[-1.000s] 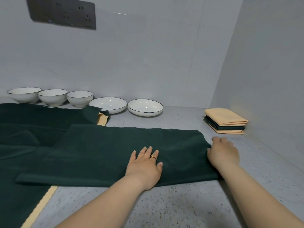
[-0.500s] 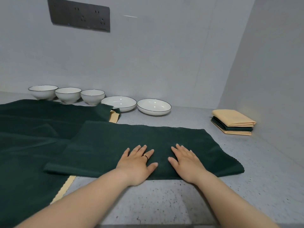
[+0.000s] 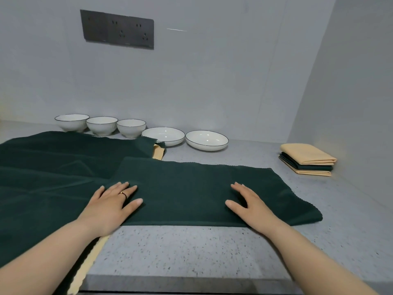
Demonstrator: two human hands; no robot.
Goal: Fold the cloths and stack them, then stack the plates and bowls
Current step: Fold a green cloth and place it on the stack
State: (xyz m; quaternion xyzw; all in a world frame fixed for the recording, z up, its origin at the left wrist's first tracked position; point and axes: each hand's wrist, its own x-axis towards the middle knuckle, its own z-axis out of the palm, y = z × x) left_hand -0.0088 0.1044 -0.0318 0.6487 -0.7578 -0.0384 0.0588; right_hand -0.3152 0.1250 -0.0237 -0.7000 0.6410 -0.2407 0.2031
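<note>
A dark green cloth (image 3: 191,188), folded into a long strip, lies across the grey counter. My left hand (image 3: 110,204) rests flat on its left part, fingers straight. My right hand (image 3: 248,204) lies flat on its right part. Further dark green cloths (image 3: 53,167) are spread at the left over a yellow cloth (image 3: 89,262) whose scalloped edge shows. A stack of folded cloths (image 3: 306,159), yellow and green, sits at the right wall. Three white bowls (image 3: 102,125) and two white plates (image 3: 206,140) line the back wall.
The counter's front edge (image 3: 191,284) runs just below my forearms. A dark socket panel (image 3: 117,29) hangs on the back wall. The side wall (image 3: 350,103) closes the counter at the right, behind the folded stack.
My hands have slid apart over the green strip, the left one leftward and the right one rightward. A second ago the right hand was at the strip's right end.
</note>
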